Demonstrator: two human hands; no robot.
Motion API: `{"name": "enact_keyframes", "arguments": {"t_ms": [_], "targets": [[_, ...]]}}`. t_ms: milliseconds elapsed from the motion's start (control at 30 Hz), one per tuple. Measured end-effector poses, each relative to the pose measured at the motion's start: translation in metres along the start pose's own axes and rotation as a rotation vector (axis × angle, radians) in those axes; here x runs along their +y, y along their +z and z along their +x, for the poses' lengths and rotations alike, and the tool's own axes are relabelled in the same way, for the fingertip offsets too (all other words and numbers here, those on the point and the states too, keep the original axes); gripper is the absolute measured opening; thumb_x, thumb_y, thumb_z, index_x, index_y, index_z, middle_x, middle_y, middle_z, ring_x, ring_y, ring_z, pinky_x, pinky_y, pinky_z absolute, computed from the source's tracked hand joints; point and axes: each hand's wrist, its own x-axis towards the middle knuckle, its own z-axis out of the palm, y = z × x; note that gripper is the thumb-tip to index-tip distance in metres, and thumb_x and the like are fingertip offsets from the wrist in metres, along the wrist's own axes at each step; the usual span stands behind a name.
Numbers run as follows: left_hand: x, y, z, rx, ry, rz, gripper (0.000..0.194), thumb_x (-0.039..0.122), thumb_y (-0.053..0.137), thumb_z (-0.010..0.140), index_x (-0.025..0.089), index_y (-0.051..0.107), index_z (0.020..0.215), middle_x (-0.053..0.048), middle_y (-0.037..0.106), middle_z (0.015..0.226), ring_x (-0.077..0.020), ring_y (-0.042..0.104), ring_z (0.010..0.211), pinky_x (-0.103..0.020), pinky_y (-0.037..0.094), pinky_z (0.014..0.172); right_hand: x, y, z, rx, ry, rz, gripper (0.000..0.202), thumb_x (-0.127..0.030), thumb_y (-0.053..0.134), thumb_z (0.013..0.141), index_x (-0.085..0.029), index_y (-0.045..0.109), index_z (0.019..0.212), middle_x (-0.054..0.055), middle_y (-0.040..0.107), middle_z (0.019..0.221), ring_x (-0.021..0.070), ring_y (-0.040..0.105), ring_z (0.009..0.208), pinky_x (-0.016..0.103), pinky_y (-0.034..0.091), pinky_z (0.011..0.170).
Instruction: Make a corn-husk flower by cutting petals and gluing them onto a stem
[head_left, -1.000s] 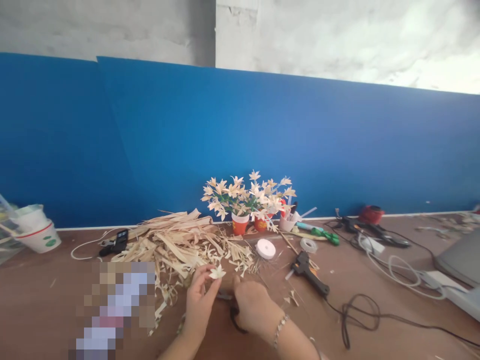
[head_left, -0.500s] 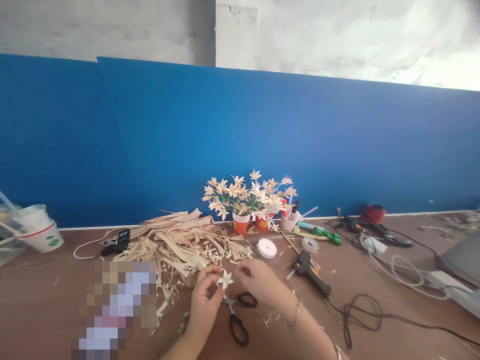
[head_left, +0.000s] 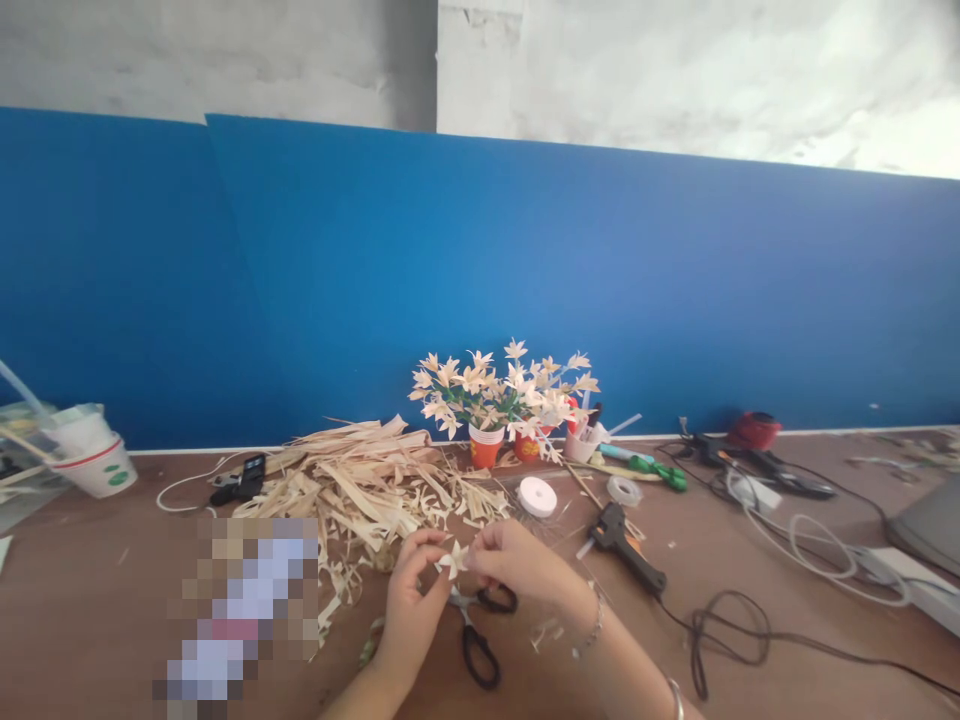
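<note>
A rough gray wall [head_left: 675,75] rises above a blue partition [head_left: 480,240] backing a brown tabletop [head_left: 90,620]. At far left sits a white cup [head_left: 94,478] with red rim and green marks; a small black device [head_left: 244,483] lies nearby, and a red object [head_left: 754,431] sits right.

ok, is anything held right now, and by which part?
A small pale flower: the left hand holds its left side. The right hand has its fingertips at the right-hand petals; pinching or just touching, can't tell.
</note>
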Motion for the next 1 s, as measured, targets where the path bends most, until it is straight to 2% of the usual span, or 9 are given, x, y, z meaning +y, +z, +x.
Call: {"name": "enact_keyframes", "arguments": {"t_ms": [100,233,467,567,767,1000], "targets": [[-0.0013,0.0003,-0.0008,-0.004,0.012,0.016,0.006,0.018,0.062,0.066,0.021,0.067,0.068,-0.008,0.061,0.097,-0.0266,0.054,0.097,-0.039,0.040,0.089,0.0027,-0.0001,0.0035,-0.015,0.001,0.018,0.014,-0.016,0.049,0.065,-0.015,0.052,0.052,-0.007,0.045,0.039,0.0046,0.035,0.034,0.016,0.024,0.036],[0.0003,0.0010,-0.0023,-0.011,0.049,0.045,0.022,0.012,0.059,0.064,0.023,0.070,0.080,-0.008,0.060,0.099,-0.0265,0.054,0.098,-0.040,0.040,0.089,0.0044,-0.0008,0.0059,-0.007,-0.033,-0.020,0.017,-0.013,0.047,0.063,-0.014,0.051,0.048,-0.007,0.044,0.037,0.0045,0.036,0.035,0.016,0.025,0.038],[0.0007,0.0002,-0.0064,0.007,0.150,0.176,0.017,0.012,0.059,0.067,0.023,0.071,0.070,-0.008,0.061,0.095,-0.0260,0.054,0.095,-0.039,0.043,0.085,0.0018,-0.0001,0.0017,-0.002,-0.020,-0.016,0.015,-0.013,0.048,0.062,-0.016,0.048,0.047,-0.008,0.039,0.034,0.0045,0.032,0.032,0.017,0.022,0.034],[-0.0007,-0.0016,-0.0061,0.002,0.179,0.193,0.017,0.011,0.057,0.067,0.022,0.070,0.067,-0.008,0.061,0.093,-0.0246,0.055,0.093,-0.038,0.045,0.082,0.0020,0.0007,0.0021,-0.020,-0.014,0.008,0.013,-0.014,0.049,0.063,-0.015,0.051,0.051,-0.008,0.042,0.036,0.0045,0.034,0.033,0.016,0.023,0.035],[-0.0025,-0.0036,-0.0018,-0.050,0.144,0.102,0.014,0.017,0.058,0.071,0.019,0.069,0.064,-0.008,0.060,0.095,-0.0227,0.058,0.089,-0.034,0.048,0.077,0.0058,-0.0009,0.0057,-0.052,-0.029,-0.010,0.014,-0.020,0.054,0.069,-0.013,0.057,0.056,-0.007,0.045,0.039,0.0041,0.033,0.035,0.016,0.023,0.037],[-0.0061,-0.0024,-0.0005,-0.097,0.061,0.034,0.012,0.020,0.060,0.072,0.019,0.069,0.064,-0.008,0.059,0.098,-0.0224,0.056,0.092,-0.031,0.045,0.079,0.0078,-0.0023,0.0058,0.029,-0.160,-0.104,0.012,-0.020,0.055,0.071,-0.012,0.060,0.063,-0.004,0.050,0.049,0.0060,0.039,0.046,0.017,0.029,0.045]]}}
